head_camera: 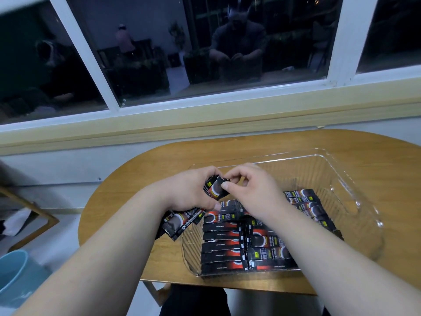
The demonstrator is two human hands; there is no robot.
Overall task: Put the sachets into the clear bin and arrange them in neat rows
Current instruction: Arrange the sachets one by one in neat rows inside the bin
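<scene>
Dark window (pixel 205 53) glass in white frames stands behind a rounded wooden table (pixel 141 174). On the table sits a clear bin (pixel 341 183). Black-and-red sachets (pixel 223 247) lie flat in its near half in side-by-side rows, some overlapping. Above the bin's left rim, the left hand (pixel 191 190) grips a loose bundle (pixel 177 222) of sachets that fans out below the palm, over the rim and the table. The right hand (pixel 252 190) pinches the top end of one sachet (pixel 215 190) between thumb and forefinger, just beside the left hand's fingers. A blue bucket (pixel 13 274) stands on the floor at lower left.
</scene>
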